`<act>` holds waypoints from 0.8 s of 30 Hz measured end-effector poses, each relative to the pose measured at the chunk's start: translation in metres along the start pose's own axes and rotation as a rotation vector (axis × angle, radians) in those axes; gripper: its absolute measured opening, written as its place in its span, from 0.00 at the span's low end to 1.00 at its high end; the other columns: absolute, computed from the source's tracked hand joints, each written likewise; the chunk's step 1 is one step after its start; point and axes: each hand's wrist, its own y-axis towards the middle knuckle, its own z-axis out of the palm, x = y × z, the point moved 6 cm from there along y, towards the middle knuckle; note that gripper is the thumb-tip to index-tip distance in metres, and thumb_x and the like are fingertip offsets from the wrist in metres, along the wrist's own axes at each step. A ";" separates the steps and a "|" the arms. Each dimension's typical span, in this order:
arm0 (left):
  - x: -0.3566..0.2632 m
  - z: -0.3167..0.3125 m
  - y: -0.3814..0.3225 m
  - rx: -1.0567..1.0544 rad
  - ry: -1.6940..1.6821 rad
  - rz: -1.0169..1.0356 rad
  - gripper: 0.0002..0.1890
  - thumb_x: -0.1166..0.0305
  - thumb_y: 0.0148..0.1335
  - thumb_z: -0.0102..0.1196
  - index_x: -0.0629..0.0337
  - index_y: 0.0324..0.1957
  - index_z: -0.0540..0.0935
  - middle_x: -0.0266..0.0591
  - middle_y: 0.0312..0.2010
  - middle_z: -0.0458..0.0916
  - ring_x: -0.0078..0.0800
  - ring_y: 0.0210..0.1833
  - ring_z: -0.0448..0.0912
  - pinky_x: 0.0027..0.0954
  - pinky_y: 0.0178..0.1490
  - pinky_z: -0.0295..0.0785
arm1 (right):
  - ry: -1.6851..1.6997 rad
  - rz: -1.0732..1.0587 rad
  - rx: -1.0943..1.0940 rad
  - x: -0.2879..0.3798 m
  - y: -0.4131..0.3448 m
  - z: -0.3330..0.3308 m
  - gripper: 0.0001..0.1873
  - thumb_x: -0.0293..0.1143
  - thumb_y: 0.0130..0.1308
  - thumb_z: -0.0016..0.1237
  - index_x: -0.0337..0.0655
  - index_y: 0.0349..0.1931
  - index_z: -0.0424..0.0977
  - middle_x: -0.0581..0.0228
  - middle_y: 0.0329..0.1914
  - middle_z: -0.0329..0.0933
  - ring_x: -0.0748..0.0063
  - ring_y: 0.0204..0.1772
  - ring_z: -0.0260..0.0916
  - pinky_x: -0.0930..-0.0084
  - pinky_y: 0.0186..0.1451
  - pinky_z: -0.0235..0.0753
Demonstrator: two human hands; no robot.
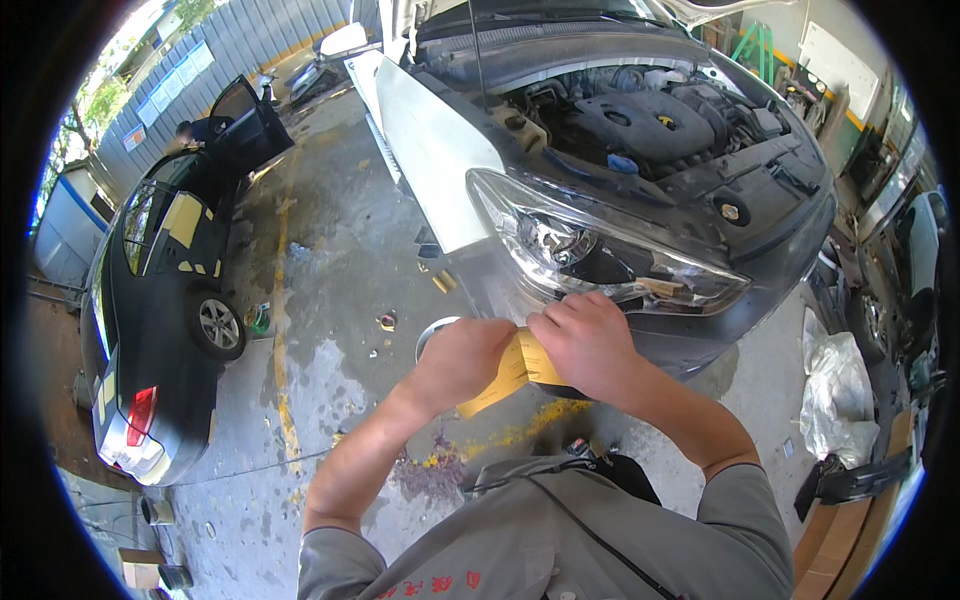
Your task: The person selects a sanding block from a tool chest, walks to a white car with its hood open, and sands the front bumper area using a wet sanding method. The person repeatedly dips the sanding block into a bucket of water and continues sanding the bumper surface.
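Observation:
Both hands hold a sheet of yellow sandpaper with printing on its back, in front of the car's bumper. My left hand grips it at the upper left, fingers curled. My right hand pinches it on the right, close beside the left. The sheet looks bent or parted between the hands; which, I cannot tell. Just beyond the right hand is the headlight, with a small tan block lying on it. A round, pale-rimmed object is partly hidden behind the left hand.
The car's hood is up over the engine. A black car with masking tape stands at left, a person near its open door. Tape rolls and small items lie on the concrete. Plastic sheeting and cardboard are at right.

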 end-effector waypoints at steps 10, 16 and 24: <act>-0.014 -0.013 0.001 -0.006 0.081 0.081 0.12 0.68 0.72 0.49 0.61 0.37 0.85 0.58 0.30 0.85 0.61 0.38 0.85 0.57 0.43 0.79 | 0.499 0.167 0.068 -0.013 0.014 0.021 0.05 0.31 0.67 0.56 0.41 0.36 0.81 0.58 0.31 0.82 0.49 0.36 0.82 0.57 0.38 0.80; -0.018 -0.012 0.002 0.027 0.106 0.088 0.12 0.68 0.71 0.51 0.62 0.35 0.85 0.58 0.31 0.85 0.61 0.37 0.85 0.57 0.43 0.79 | 0.569 0.232 0.149 -0.016 0.017 0.023 0.07 0.34 0.66 0.56 0.42 0.34 0.83 0.57 0.30 0.83 0.46 0.36 0.82 0.55 0.38 0.79; -0.037 -0.022 0.003 -0.030 0.174 0.200 0.08 0.69 0.67 0.55 0.61 0.33 0.83 0.52 0.27 0.84 0.56 0.33 0.84 0.53 0.36 0.79 | 0.803 0.337 0.206 -0.027 0.012 0.023 0.10 0.37 0.61 0.56 0.40 0.31 0.84 0.54 0.25 0.81 0.53 0.28 0.80 0.62 0.34 0.75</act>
